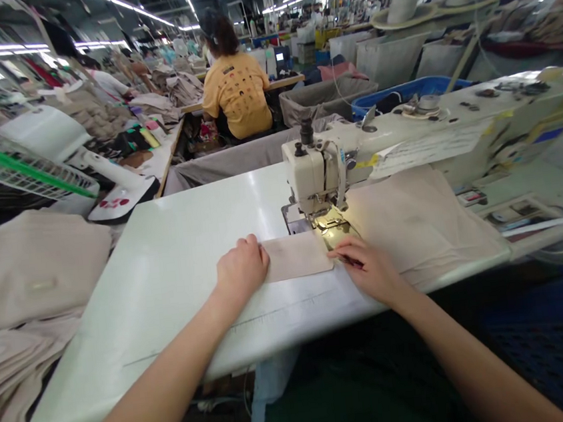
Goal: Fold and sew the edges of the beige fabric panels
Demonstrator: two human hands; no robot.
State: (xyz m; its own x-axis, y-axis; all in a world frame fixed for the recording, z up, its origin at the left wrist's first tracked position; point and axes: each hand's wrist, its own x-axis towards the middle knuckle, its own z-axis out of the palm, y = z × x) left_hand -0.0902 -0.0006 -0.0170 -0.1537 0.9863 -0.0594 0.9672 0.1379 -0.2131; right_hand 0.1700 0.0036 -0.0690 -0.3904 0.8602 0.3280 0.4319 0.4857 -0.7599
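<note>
A flat beige fabric piece (296,256) lies on the pale table in front of the sewing machine (310,174). My left hand (243,263) is closed over its left end. At the right end, the fingertips of my right hand (368,266) touch or pinch the corner. A small dark reddish tool (351,262) shows within that hand; its exact kind is hard to make out. Just behind the right fingertips is the brass-coloured plate (336,229) under the machine's lit needle area. The fabric's far edge lies close to the presser foot, apart from the needle as far as I can see.
More beige fabric (418,220) lies right of the needle, under the machine arm. Stacked fabric pieces (31,271) stand at the left beside a white fan (53,141). Beyond the table (185,248), a person in a yellow shirt (236,95) sits facing away.
</note>
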